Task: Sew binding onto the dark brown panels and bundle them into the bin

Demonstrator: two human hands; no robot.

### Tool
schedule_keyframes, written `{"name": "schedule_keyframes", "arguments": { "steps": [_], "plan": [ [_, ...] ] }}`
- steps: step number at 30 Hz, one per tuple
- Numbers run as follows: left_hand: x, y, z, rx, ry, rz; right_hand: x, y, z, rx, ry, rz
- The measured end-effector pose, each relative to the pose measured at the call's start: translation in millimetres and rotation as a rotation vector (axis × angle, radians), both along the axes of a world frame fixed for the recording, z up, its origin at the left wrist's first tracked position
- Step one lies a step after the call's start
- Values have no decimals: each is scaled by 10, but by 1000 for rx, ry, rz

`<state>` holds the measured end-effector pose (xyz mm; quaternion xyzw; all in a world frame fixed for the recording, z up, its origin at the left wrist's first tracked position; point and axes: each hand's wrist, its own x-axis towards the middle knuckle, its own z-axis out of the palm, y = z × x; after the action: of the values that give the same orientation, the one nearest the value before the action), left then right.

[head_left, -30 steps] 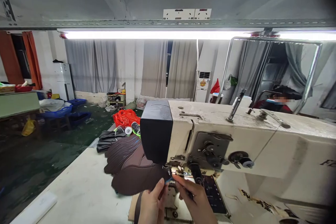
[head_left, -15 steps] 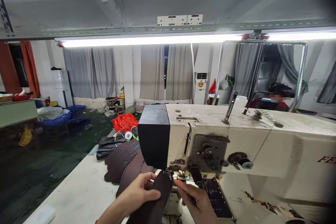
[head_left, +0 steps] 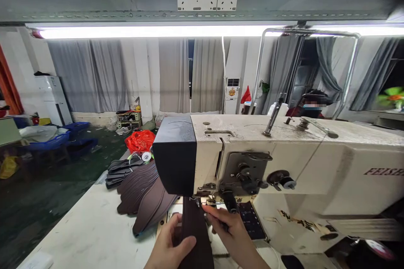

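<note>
A dark brown fabric piece [head_left: 195,235] runs from the needle area of a sewing machine [head_left: 284,164] down toward the bottom edge. My left hand [head_left: 173,241] grips its left edge, thumb on top and fingers partly behind it. At the right edge of the fabric, close under the machine head, is my right hand [head_left: 229,227], index finger stretched to the needle area and the other fingers curled. Whether something small is between those fingers is hidden. Left of the machine head, a fanned stack of dark brown pieces [head_left: 139,189] lies on the white table [head_left: 91,227].
Black bundled pieces [head_left: 121,170], a red plastic bag [head_left: 140,139] and a thread spool [head_left: 146,157] lie behind the stack. A control panel [head_left: 251,220] is right of my right hand. Beyond the machine a masked person [head_left: 312,105] is partly visible.
The view has shifted right and down. The fabric, angled before, now hangs straighter under the machine head. My left hand has moved lower along its left edge; my right hand remains by the needle area.
</note>
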<state>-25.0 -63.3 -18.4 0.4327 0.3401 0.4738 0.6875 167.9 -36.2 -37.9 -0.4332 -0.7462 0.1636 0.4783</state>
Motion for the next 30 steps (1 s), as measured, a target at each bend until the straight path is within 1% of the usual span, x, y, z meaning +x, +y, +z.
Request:
{"name": "schedule_keyframes", "arguments": {
  "steps": [3, 6, 9, 13, 16, 18, 20, 22, 26, 28, 30],
  "plan": [
    [-3, -63, 52, -41, 14, 43, -3, -21, 34, 13, 7, 11],
    [-37, -113, 85, -111, 36, 133, -3, -30, 39, 26, 15, 19],
    [-100, -133, 104, -189, 20, 183, -2, -33, 26, -2, 24, 29],
    [-170, -125, 192, -287, -20, 149, 1, -30, 2, -43, 60, 55],
    [-185, -94, 276, -267, -53, 98, 13, -14, -30, -30, 67, 46],
    [-185, -55, 293, -231, -68, 71, 22, 0, -55, -46, 64, 43],
    [-181, -1, 260, -191, -57, 48, 27, 11, -74, -61, 69, 41],
    [-169, 58, 185, -165, -10, 34, 24, 13, -77, -73, 78, 43],
    [-107, 134, 43, -142, 58, 64, 7, -7, -40, -59, 62, 36],
    [-62, 137, 38, -138, 58, 93, 3, -16, -22, -55, 47, 18],
    [-17, 127, 81, -133, 47, 116, 3, -17, -18, -53, 43, 7]
  ]
}}
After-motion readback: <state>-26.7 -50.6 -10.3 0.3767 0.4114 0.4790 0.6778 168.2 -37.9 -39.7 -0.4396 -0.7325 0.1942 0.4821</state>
